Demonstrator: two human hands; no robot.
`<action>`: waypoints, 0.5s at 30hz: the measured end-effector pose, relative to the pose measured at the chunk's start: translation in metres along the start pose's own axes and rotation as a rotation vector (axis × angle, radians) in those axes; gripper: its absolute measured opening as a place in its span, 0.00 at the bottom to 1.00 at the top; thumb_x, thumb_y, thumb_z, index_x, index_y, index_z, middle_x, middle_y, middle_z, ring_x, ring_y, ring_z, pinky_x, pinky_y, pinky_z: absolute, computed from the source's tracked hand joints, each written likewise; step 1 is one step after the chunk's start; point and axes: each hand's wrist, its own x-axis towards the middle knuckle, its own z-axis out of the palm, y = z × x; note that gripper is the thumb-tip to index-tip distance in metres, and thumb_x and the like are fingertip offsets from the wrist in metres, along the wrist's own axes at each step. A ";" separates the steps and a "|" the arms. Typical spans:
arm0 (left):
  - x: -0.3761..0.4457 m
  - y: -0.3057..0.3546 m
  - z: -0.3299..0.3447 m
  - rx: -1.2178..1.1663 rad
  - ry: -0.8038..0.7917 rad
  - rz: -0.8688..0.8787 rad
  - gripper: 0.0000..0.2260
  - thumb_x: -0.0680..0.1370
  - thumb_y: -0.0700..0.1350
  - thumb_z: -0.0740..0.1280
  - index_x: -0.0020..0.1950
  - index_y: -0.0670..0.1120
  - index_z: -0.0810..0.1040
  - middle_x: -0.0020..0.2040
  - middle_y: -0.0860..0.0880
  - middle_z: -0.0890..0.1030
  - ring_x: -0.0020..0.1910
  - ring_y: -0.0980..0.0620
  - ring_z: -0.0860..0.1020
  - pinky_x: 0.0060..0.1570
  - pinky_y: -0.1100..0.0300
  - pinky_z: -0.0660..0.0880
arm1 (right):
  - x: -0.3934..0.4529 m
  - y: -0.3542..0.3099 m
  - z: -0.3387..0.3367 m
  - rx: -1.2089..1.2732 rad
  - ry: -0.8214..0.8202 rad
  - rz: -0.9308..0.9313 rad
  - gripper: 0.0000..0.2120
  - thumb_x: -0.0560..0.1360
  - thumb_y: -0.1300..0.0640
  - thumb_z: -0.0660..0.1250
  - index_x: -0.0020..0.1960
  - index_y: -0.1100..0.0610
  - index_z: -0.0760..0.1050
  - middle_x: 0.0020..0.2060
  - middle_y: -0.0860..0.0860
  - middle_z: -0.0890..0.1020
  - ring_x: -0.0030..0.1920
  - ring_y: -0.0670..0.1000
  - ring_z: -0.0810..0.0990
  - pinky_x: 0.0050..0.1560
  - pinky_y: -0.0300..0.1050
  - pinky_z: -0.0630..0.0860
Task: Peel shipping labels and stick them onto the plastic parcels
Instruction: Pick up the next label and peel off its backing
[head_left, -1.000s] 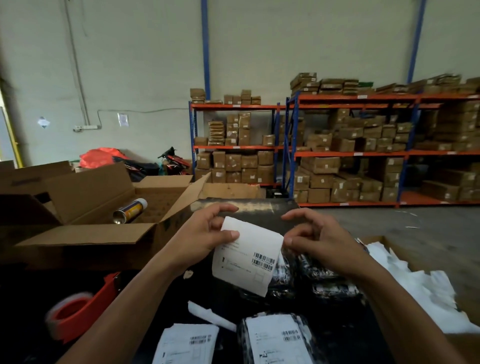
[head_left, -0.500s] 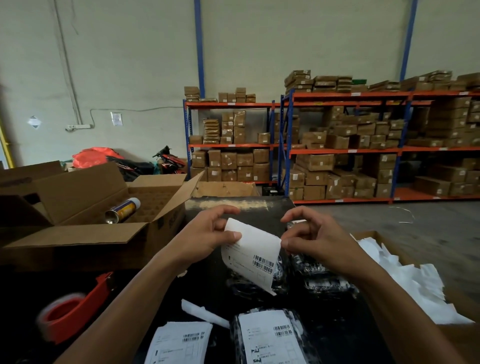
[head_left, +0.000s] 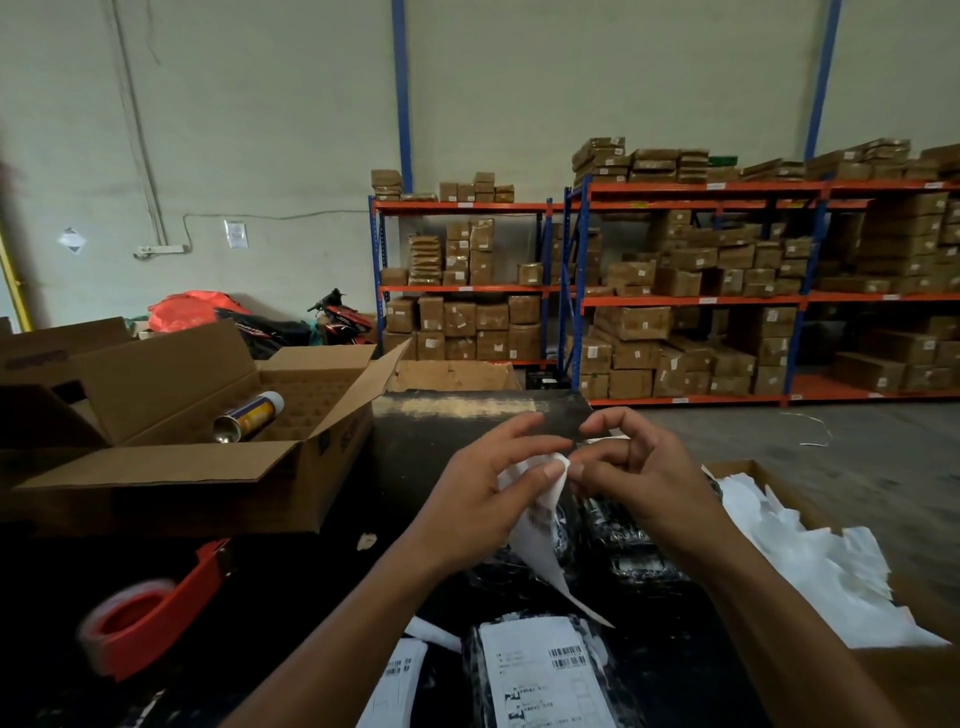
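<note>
A white shipping label hangs edge-on between my hands above the dark table. My left hand pinches its top corner with thumb and fingers. My right hand has its fingertips at the same corner, pinching the label's edge. Below them lie black plastic parcels. Nearer to me lies a parcel with a label stuck on it, and a loose stack of labels lies to its left.
An open cardboard box with a spray can stands at the left. A red tape dispenser lies at the lower left. A box of white backing scraps sits at the right. Shelves of cartons stand behind.
My hands have come together at the label's top corner. The label has turned from facing me to nearly edge-on, and my right fingers have closed on it.
</note>
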 end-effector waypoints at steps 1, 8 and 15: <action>0.001 0.000 -0.001 -0.011 -0.010 0.002 0.11 0.79 0.49 0.64 0.60 0.56 0.79 0.72 0.56 0.69 0.72 0.63 0.61 0.71 0.57 0.61 | 0.000 0.000 0.000 0.002 0.002 0.001 0.13 0.71 0.71 0.67 0.51 0.60 0.71 0.31 0.54 0.83 0.32 0.47 0.81 0.36 0.36 0.77; 0.004 0.004 0.001 -0.028 -0.026 0.037 0.11 0.79 0.48 0.64 0.60 0.57 0.79 0.72 0.55 0.70 0.72 0.63 0.63 0.69 0.60 0.61 | -0.004 0.000 -0.005 0.025 0.012 0.008 0.15 0.70 0.71 0.68 0.52 0.58 0.71 0.31 0.53 0.84 0.33 0.47 0.81 0.36 0.36 0.76; 0.003 0.009 0.003 -0.076 -0.065 0.049 0.13 0.79 0.48 0.63 0.56 0.67 0.75 0.73 0.56 0.68 0.72 0.66 0.61 0.71 0.60 0.61 | -0.007 -0.002 -0.006 0.076 0.015 -0.003 0.14 0.71 0.73 0.66 0.48 0.59 0.68 0.31 0.54 0.84 0.32 0.47 0.81 0.35 0.37 0.76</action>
